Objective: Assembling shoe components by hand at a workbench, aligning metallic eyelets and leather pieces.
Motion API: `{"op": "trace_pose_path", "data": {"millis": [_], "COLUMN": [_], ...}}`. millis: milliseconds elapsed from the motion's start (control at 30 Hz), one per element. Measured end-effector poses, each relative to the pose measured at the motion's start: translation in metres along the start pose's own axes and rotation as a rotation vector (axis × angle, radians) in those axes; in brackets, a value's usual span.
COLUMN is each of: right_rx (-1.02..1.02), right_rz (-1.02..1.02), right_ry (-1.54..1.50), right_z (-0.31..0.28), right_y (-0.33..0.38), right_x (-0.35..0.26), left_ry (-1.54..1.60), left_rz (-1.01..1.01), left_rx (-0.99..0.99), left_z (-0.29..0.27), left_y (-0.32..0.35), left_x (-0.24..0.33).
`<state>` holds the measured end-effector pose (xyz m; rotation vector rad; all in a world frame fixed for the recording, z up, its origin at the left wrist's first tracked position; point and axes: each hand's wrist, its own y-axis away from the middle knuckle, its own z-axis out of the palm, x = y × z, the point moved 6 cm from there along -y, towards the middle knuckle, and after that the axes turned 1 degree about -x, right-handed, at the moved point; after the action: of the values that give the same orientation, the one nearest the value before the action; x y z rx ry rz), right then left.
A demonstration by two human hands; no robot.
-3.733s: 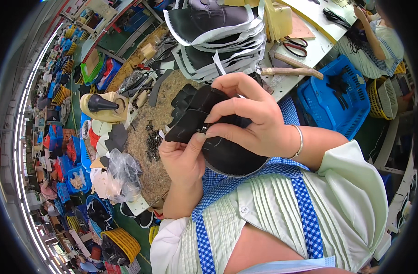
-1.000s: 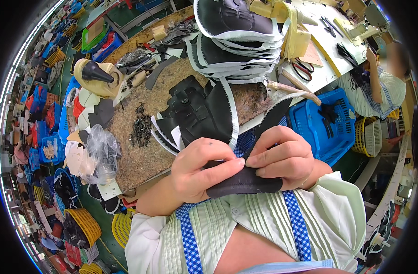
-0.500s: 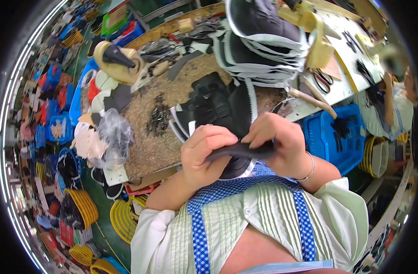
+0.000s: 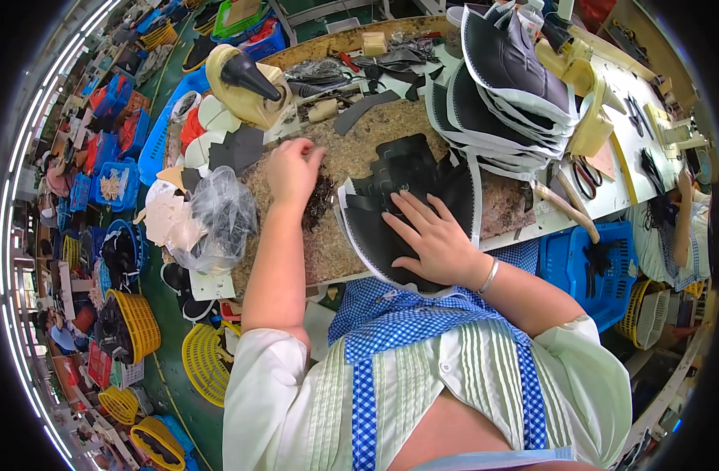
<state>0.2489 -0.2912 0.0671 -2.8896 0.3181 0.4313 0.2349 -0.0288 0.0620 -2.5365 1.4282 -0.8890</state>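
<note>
A black shoe upper [image 4: 375, 235] with a white stitched edge lies spread out at the table's front edge. My right hand [image 4: 431, 239] rests flat on it, fingers spread. Beyond those fingers, the upper's black tongue section [image 4: 402, 163] points away from me. To the left, my left hand [image 4: 295, 169] is over the brown worktop [image 4: 281, 259], its fingers curled together. Whatever they may pinch is hidden. Close by that hand lies a small heap of black bits [image 4: 320, 200].
Stacked uppers [image 4: 508, 110] with white edges stand at the back right. Red-handled scissors [image 4: 587, 177] and a wooden-handled tool [image 4: 565, 210] lie beside them. A clear plastic bag [image 4: 222, 224] and a cream machine part [image 4: 249, 86] are on the left. A blue basket [image 4: 591, 275] hangs low right.
My hands have parted from the bent black piece they held. My left hand moved up and left to the black bits. The upper now lies flatter, under my right hand.
</note>
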Motion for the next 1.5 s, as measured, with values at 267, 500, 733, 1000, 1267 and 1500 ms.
{"op": "trace_pose_path", "data": {"millis": [267, 500, 733, 1000, 1267, 1500], "right_rx": [-0.01, 0.251, 0.533, 0.415, 0.211, 0.197], "right_rz": [-0.013, 0.124, 0.411, 0.407, 0.438, 0.473], "right_ry": [-0.033, -0.623, -1.571, -1.656, -1.936, -1.958], "right_z": [0.002, -0.03, -0.026, -0.045, -0.052, -0.053], "right_y": [-0.008, -0.01, -0.023, 0.017, 0.041, 0.045], "right_x": [-0.007, 0.02, 0.052, 0.062, 0.046, 0.037], "left_ry": [-0.46, 0.638, 1.373, 1.143, 0.853, 0.652], "left_rz": [0.081, -0.074, -0.209, 0.212, 0.673, 0.788], "left_rx": [-0.196, 0.335, -0.131, -0.174, -0.052, -0.002], "left_z": [0.023, -0.018, 0.012, -0.023, -0.055, -0.057], "left_y": [-0.005, 0.002, 0.083, 0.091, 0.099, 0.104], "left_x": [-0.007, 0.016, 0.138, 0.17, 0.191, 0.189]}}
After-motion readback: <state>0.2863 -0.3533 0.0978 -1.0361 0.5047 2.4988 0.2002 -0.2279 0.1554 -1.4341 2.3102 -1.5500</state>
